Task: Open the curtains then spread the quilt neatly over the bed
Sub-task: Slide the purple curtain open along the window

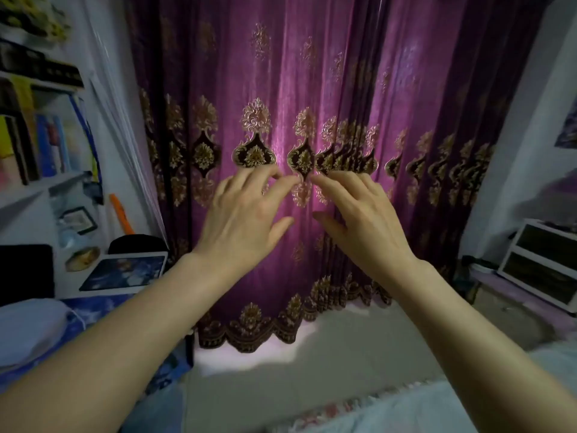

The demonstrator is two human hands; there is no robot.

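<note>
Single head view, wide-angle, facing forward and down, close to curtains [281, 89].

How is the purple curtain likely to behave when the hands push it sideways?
Probably floppy: the curtain hangs in soft vertical folds, so it should bunch rather than slide flat. Likely fairly heavy, given its dense embroidered cloth and long drop. The open left hand and right hand may slip on its sheen without a grip.

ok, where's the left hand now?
Head view, just left of centre: the left hand is spread in front of the curtain, fingertips nearly meeting the right hand.
</note>
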